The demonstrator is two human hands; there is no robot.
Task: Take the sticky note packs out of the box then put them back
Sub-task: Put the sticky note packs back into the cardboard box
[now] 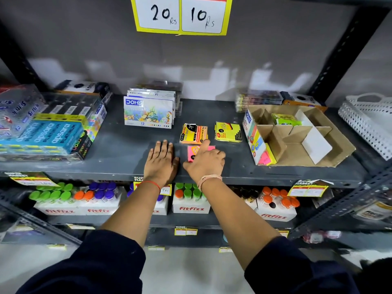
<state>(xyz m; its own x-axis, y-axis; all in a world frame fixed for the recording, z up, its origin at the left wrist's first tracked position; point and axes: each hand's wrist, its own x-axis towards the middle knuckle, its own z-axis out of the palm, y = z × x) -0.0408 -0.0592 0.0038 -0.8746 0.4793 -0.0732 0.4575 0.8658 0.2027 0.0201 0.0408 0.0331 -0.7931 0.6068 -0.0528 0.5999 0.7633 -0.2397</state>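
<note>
A cardboard display box (297,153) with dividers lies on the grey shelf at the right; one green sticky note pack (285,119) sits in its back compartment. Three packs lie on the shelf to its left: an orange one (194,133), a yellow one (228,132) and a pink one (192,151). My right hand (204,161) rests on the pink pack, fingers curled over it with the index finger stretched forward. My left hand (162,161) lies flat on the shelf just left of it, holding nothing.
A stack of Doms pastel boxes (149,110) stands behind the packs. Pencil boxes (48,132) fill the shelf's left side. A white plastic basket (368,122) sits at the far right. Bottles in Fitfizz cartons (191,200) line the shelf below.
</note>
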